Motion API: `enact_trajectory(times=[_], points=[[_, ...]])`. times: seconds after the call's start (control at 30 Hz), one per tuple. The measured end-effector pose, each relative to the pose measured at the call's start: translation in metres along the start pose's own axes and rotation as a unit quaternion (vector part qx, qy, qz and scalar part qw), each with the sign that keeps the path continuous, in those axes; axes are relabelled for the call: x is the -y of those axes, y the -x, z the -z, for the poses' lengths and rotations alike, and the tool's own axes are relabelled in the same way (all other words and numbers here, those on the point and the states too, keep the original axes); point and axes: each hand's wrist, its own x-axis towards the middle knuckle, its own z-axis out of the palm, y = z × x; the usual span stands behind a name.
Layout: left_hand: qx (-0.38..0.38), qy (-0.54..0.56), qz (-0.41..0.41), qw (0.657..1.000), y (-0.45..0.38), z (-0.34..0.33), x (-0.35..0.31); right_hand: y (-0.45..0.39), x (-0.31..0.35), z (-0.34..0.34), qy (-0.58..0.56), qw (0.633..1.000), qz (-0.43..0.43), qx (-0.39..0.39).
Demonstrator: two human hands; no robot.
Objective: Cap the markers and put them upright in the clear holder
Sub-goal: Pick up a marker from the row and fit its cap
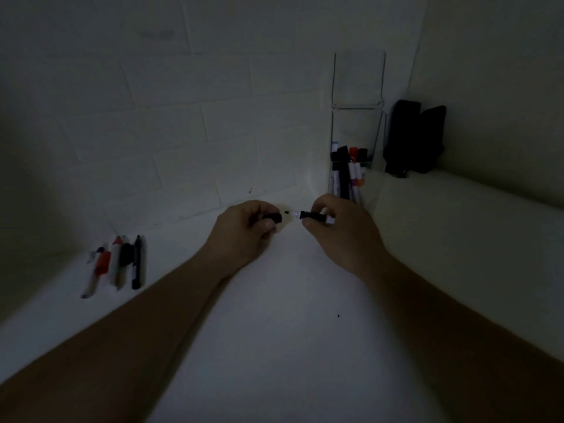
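Uncapped marker (308,214) lying level (crosswise), tip toward black cap (273,217).

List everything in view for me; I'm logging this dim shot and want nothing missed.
Black cap: one, black, pinched in the left grip, apart from the marker tip.
Uncapped marker: one, black and white, held level in the right grip.
Clear holder: one, transparent, in the wall corner.
Markers in holder: several, black, orange, purple, standing upright.
Loose markers: several, red, black, white, lying on the white surface at left.
Dark object: black, right of the holder; too dark to identify.
Left grip: one, centre.
Right grip: one, centre.
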Motion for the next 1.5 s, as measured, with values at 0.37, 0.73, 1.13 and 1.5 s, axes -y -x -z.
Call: enact_trajectory(times=[0.37,0.73,1.13,1.5], points=[[0.016,-0.045,-0.030,0.998,0.001,0.001,0.000,0.004,0.001,-0.001,0.106,0.993,0.055,-0.004],[0.005,-0.099,-0.059,0.993,0.005,0.001,-0.005,0.007,0.009,0.010,0.177,0.979,0.105,-0.008],[0.033,-0.045,-0.020,0.998,0.006,0.000,-0.007,0.001,0.009,0.015,0.022,1.000,0.016,0.006],[0.021,0.128,0.036,0.991,0.005,0.005,-0.003,0.003,0.011,0.017,0.022,1.000,0.012,0.010]])
